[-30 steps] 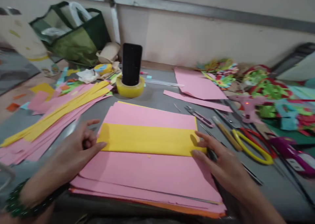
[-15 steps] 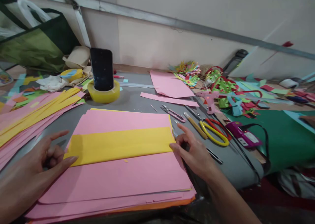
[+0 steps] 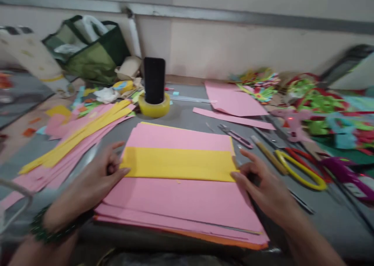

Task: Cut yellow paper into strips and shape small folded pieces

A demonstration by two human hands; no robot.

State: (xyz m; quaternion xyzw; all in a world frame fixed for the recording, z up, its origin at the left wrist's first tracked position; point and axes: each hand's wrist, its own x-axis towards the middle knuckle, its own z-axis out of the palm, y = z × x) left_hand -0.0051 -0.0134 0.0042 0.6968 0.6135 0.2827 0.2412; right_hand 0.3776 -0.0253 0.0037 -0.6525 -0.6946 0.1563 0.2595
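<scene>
Near the tabletop's (image 3: 187,112) front edge, yellow paper (image 3: 179,164) is pinched at its ends by the half-curled left hand (image 3: 101,176) and right hand (image 3: 263,184)

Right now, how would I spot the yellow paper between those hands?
On the grey table, find the near stack of pink sheets. Across it, between the left hand and right hand, lies the yellow paper, wider than the yellow strips bunched farther left.

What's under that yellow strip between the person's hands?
Pink sheets show around the yellow strip, whose ends the left hand and right hand hold. Orange paper peeks out at the stack's bottom edge. Whatever the strip directly covers is hidden.
</scene>
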